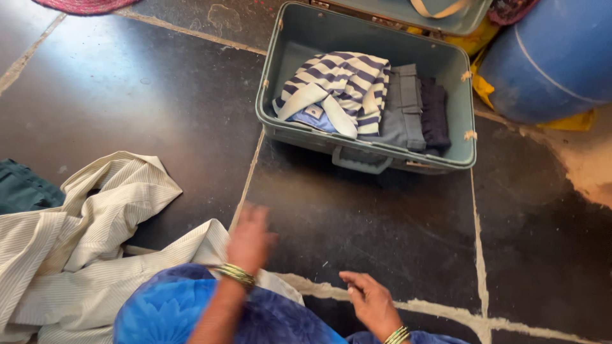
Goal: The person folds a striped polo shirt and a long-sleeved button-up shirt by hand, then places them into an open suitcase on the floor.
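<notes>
Cream striped cloth (83, 255), a shirt or similar, lies crumpled and unfolded on the dark stone floor (159, 95), just left of the person's knee. Left hand (250, 239) hovers at its right edge, blurred by motion; fingers look extended and it grasps nothing that I can make out. Right hand (370, 299) is released, palm half up, empty, low over the floor.

Suitcase (280, 76) stands open ahead, well apart from the hands. Inside: a navy-and-white striped top (344, 86), folded grey trousers (401, 105), a dark garment (435, 111).

Judgement: packing partly done; three pieces in. The cream cloth and a dark green garment (22, 186) at far left remain outside.
</notes>
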